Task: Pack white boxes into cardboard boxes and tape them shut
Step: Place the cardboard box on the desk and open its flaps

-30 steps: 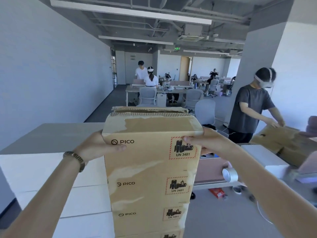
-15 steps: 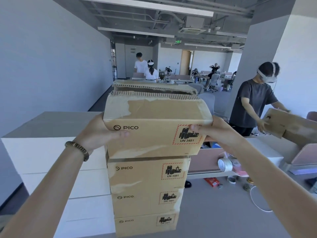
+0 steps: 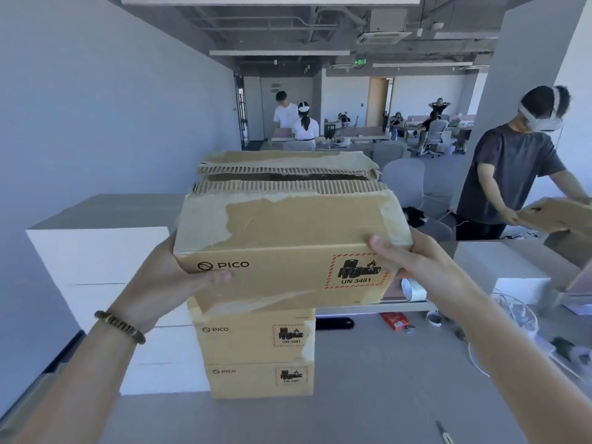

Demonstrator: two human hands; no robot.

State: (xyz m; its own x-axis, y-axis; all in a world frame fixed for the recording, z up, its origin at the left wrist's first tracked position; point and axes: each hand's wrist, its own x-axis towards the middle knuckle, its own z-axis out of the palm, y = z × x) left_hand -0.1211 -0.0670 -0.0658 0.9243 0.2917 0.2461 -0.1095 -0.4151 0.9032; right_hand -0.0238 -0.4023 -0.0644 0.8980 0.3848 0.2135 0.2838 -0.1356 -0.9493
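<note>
I hold a brown PICO cardboard box (image 3: 288, 248) in the air, its top flaps slightly apart and torn tape on its lid. My left hand (image 3: 166, 277) grips its left end, thumb across the front face. My right hand (image 3: 413, 254) grips the right end, thumb on the top front corner. Below it stands a stack of two more cardboard boxes (image 3: 256, 357) on the grey floor. A tall stack of white boxes (image 3: 105, 277) stands to the left. A tape roll (image 3: 413, 288) lies on the desk at the right.
A person in a dark shirt (image 3: 509, 174) handles another cardboard box (image 3: 557, 213) at the right. A white box (image 3: 499, 267) sits on the desk there, with cables and small items on the floor. Office chairs and people are farther back.
I have lifted the top cardboard box off the stack and brought it higher and nearer to me. The view has tilted down, showing fewer boxes beneath.
</note>
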